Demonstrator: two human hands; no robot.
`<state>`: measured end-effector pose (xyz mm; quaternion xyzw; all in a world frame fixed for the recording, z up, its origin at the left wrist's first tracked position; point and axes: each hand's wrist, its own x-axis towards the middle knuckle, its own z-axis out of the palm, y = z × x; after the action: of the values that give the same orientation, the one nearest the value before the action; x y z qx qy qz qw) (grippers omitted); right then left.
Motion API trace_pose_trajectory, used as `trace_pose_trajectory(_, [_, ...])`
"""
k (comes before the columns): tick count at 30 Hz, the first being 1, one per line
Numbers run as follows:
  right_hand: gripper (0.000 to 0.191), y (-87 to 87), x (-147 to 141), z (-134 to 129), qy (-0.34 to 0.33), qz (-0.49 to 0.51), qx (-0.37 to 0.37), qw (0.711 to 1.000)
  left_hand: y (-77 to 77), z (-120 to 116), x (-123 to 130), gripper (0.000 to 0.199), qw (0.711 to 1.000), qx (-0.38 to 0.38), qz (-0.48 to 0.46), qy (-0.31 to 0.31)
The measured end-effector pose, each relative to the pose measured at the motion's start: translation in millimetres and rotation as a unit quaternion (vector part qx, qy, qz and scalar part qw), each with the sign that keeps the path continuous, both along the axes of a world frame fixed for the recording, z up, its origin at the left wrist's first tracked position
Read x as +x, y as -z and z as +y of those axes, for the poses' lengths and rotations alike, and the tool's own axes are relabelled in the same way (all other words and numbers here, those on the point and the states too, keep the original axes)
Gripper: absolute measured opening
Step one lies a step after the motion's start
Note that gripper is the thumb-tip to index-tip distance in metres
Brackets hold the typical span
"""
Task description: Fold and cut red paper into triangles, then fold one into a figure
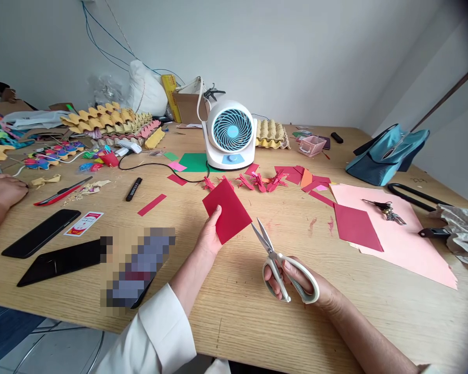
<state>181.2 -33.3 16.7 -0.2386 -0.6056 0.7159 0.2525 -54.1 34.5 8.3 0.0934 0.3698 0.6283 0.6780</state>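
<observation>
Left forearm extends forward and inward; left hand is closed in a pinch, left thumb on the near side; the opposing fingers are hidden, so their curl cannot be confirmed; right forearm enters from the lower right, angled inward; right hand grips, right thumb spaced from the curled right fingers.

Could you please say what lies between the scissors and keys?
Past the scissors, the head view shows tabletop, reddish marks, then a red sheet overlapping pink paper.
</observation>
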Motion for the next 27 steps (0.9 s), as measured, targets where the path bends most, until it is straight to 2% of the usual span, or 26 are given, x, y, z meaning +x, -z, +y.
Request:
trace_pose_trajectory(6, [0.054,1.9,-1,0,0.010,0.003,0.003,1.000,-0.4,-2,4,0.045,1.000,0.011,0.025,0.016])
trace_pose_trajectory(10, [0.054,1.3,-1,0,0.019,0.000,0.006,1.000,0.9,-4,5,0.040,0.997,0.049,0.055,0.032])
trace_pose_trajectory(14, [0.054,4.7,0,1,0.025,0.004,-0.005,1.000,-0.3,-7,2,0.038,0.989,0.084,0.088,0.084])
trace_pose_trajectory(18, [0.053,10.9,1,1,0.026,0.031,-0.021,0.999,0.2,-7,-3,0.044,0.981,0.109,0.100,0.125])
trace_pose_trajectory(22, [0.053,12.2,2,2,0.035,0.039,-0.017,0.999,4.3,-4,-6,0.045,0.981,0.115,0.090,0.124])
trace_pose_trajectory(27, [0.053,13.0,1,4,0.043,0.042,-0.021,0.998,6.0,-3,-3,0.035,0.988,0.099,0.064,0.102])
